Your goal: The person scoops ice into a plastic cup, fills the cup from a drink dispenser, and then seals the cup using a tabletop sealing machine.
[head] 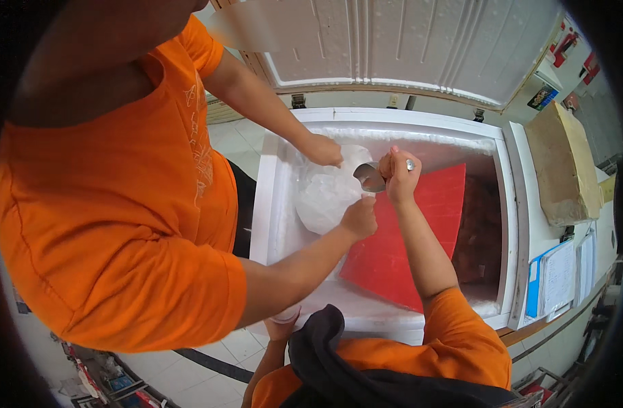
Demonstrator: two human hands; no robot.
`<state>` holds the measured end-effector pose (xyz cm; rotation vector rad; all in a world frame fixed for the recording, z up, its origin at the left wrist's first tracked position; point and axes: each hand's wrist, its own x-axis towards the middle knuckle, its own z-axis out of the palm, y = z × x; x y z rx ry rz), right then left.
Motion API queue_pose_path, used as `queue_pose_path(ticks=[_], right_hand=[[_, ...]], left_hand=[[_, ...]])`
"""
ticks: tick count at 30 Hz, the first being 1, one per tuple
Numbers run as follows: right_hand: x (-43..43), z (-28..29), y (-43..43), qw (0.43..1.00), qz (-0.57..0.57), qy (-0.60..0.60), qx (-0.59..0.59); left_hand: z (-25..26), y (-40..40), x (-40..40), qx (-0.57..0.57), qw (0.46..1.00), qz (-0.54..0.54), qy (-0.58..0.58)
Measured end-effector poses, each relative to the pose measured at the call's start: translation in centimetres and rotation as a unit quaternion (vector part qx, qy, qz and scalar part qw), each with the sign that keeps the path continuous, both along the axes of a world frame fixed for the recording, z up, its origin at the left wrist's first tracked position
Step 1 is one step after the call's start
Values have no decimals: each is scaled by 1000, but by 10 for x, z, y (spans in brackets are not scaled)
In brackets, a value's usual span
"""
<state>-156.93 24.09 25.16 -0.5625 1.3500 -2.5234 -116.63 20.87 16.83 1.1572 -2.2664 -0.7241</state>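
My right hand (402, 176) grips the handle of a metal scoop (368, 178), its bowl pointing left over a clear plastic bag of ice (321, 199). The bag sits inside an open chest freezer (263, 204). A co-worker's two hands hold the bag's rim, one on the far side and one just below the scoop. My left hand (282, 326) is low at the freezer's near edge, closed around a pale round object (287, 315). The co-worker's arm partly hides that object, so its kind is unclear.
A red board (408, 239) lies tilted inside the freezer, beside dark reddish contents (477, 229). The frosted lid (408, 46) stands raised behind. On the right are a worn box (564, 163) and papers in a blue folder (551, 280). The co-worker in orange (112, 204) stands close on my left.
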Motion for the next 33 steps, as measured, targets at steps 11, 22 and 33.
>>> queue_pose_path(ticks=[11,22,33], right_hand=[[-9,-6,-7,999,-6,-7,-32],[-20,-17,-42,998,59,2,-10],[-2,-133,-105,973,87,27,210]], left_hand=[[-8,-1,2,96,991,2,-97],[-27,0,17,82,994,14,-66],[-20,3,18,119,992,22,-36]])
